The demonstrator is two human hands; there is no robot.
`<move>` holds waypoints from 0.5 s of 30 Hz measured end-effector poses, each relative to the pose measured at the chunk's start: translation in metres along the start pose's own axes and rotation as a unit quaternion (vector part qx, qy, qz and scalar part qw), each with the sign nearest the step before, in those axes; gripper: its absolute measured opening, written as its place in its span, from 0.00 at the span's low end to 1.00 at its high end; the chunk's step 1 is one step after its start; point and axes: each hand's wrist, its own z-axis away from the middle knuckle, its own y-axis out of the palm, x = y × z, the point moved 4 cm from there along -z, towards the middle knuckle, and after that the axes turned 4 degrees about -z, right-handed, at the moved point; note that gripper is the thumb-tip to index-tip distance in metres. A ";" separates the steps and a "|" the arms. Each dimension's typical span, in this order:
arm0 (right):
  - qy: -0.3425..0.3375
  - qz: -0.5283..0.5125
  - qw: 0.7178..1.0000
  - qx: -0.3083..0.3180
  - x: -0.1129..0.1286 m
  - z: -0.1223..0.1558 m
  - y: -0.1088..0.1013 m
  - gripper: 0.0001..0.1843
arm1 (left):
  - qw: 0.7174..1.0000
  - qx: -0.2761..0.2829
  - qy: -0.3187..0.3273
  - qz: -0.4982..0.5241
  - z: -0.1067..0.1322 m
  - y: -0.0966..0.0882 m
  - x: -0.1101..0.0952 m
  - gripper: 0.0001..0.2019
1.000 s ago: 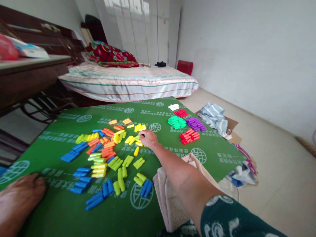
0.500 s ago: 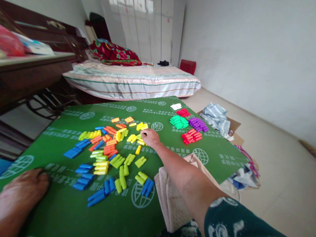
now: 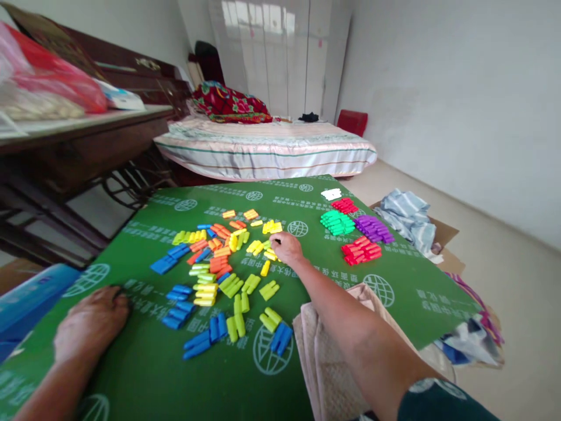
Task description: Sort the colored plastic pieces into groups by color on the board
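My right hand [image 3: 287, 248] reaches out over a green board [image 3: 377, 292], fingers curled down onto a cluster of yellow plastic pieces [image 3: 263, 248]; what it grips is hidden. A loose spread of orange pieces [image 3: 217, 257], lime pieces [image 3: 239, 286] and blue pieces [image 3: 193, 327] lies left of and below it. My left hand [image 3: 90, 324] rests flat on the near left of the board, fingers slightly bent, holding nothing. Sorted piles lie to the right: green [image 3: 336, 222], purple [image 3: 372, 228], red [image 3: 362, 250], a second red [image 3: 345, 204] and white [image 3: 331, 193].
A beige towel [image 3: 326, 362] lies under my right forearm at the board's near edge. A bed [image 3: 267, 146] stands behind, a dark wooden desk [image 3: 79, 146] on the left, striped cloth in a cardboard box [image 3: 409, 213] on the floor at right.
The view has swung left, so the board and both hands sit further right in the picture. My right hand stays on the yellow pieces; my left hand stays on the board.
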 end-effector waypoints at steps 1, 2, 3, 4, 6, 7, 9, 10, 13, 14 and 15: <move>-0.002 -0.004 1.000 -0.002 -0.001 0.001 0.001 0.12 | 1.000 0.019 0.011 -0.003 0.005 -0.003 -0.004 0.28; -0.004 -0.008 1.000 -0.004 -0.002 0.001 0.002 0.12 | 1.000 0.020 0.006 -0.004 0.008 -0.006 -0.007 0.28; -0.007 -0.013 1.000 -0.006 -0.003 0.002 0.003 0.12 | 1.000 0.023 0.005 -0.005 0.011 -0.008 -0.008 0.28; -0.010 -0.017 1.000 -0.007 -0.004 0.003 0.004 0.12 | 1.000 0.021 0.003 -0.005 0.013 -0.008 -0.008 0.28; -0.016 -0.026 0.999 -0.010 -0.006 0.004 0.006 0.11 | 1.000 0.019 0.002 -0.004 0.015 -0.006 -0.007 0.27; -0.019 -0.030 0.999 -0.011 -0.006 0.005 0.007 0.11 | 1.000 0.018 0.004 -0.004 0.015 -0.005 -0.006 0.27; -0.021 -0.037 0.999 -0.015 -0.008 0.006 0.008 0.11 | 1.000 0.014 0.006 -0.003 0.017 -0.002 -0.005 0.27; -0.022 -0.040 0.999 -0.017 -0.008 0.007 0.008 0.11 | 1.000 0.012 0.007 -0.002 0.018 -0.002 -0.005 0.26; -0.028 -0.048 0.998 -0.023 -0.010 0.010 0.009 0.11 | 1.000 0.003 0.006 0.000 0.022 -0.003 -0.006 0.26; -0.032 -0.051 0.998 -0.024 -0.011 0.010 0.009 0.11 | 1.000 0.000 0.005 0.000 0.023 -0.004 -0.007 0.26; -0.037 -0.055 0.998 -0.024 -0.012 0.011 0.010 0.12 | 1.000 -0.002 0.005 -0.001 0.025 -0.004 -0.007 0.26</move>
